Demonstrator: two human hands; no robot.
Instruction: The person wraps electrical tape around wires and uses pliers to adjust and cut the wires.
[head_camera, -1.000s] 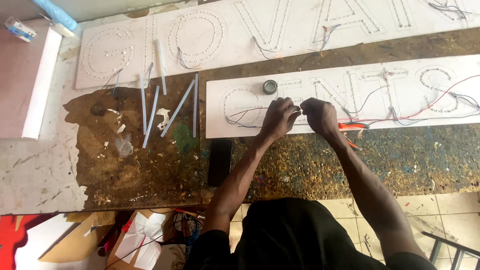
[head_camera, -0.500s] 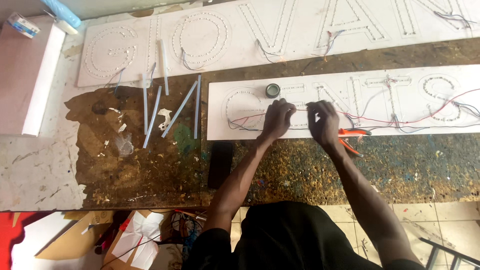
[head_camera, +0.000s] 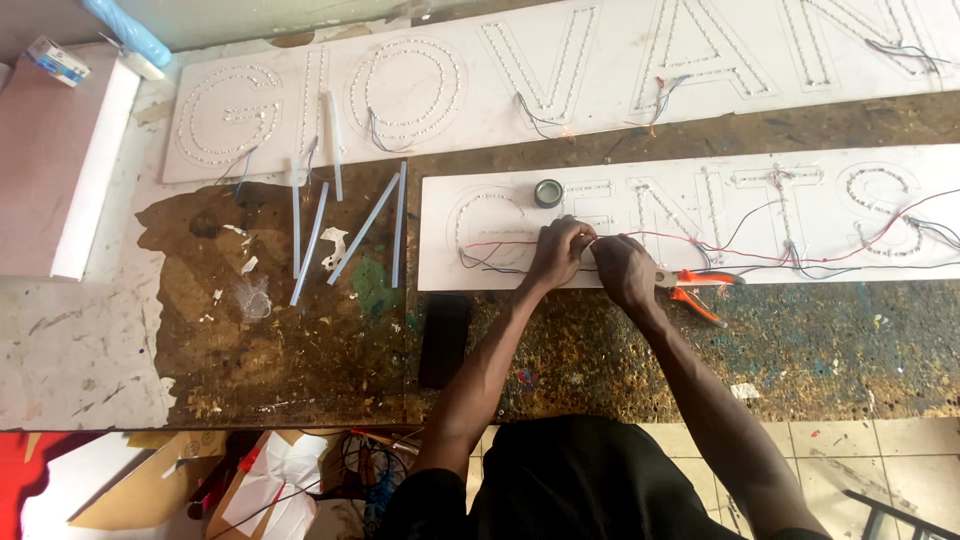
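Workbench (head_camera: 600, 360): two hands (head_camera: 590, 258) pinch one wire (head_camera: 640, 237).

I am wearing a black top with short sleeves. My arms are showing bare below them. My hands (head_camera: 592, 262) are wearing no gloves or rings.

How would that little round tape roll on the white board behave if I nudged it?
The tape roll lies flat, so it would probably slide, not roll. It looks small and likely light. Loose wires nearby might snag it.
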